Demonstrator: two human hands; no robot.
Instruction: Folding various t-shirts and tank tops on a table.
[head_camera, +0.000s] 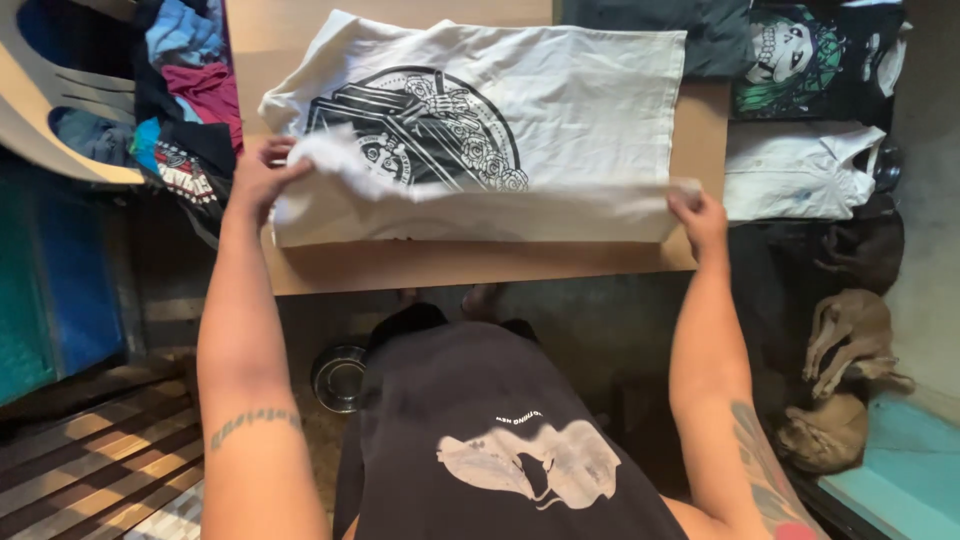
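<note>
A white t-shirt (590, 110) with a round black skeleton-and-roses print lies flat on a brown table (480, 265). Its near edge is lifted and folded over toward the print. My left hand (258, 178) grips the shirt's near left corner, by the sleeve. My right hand (698, 218) pinches the near right corner of the same fold. Both arms reach forward over the table's front edge.
Folded clothes lie to the right: a dark shirt with a green print (800, 60) and a white shirt (800, 170). A pile of mixed clothes (185, 90) sits in a chair on the left. Two dogs (845, 370) lie on the floor at right, a metal bowl (340, 375) below the table.
</note>
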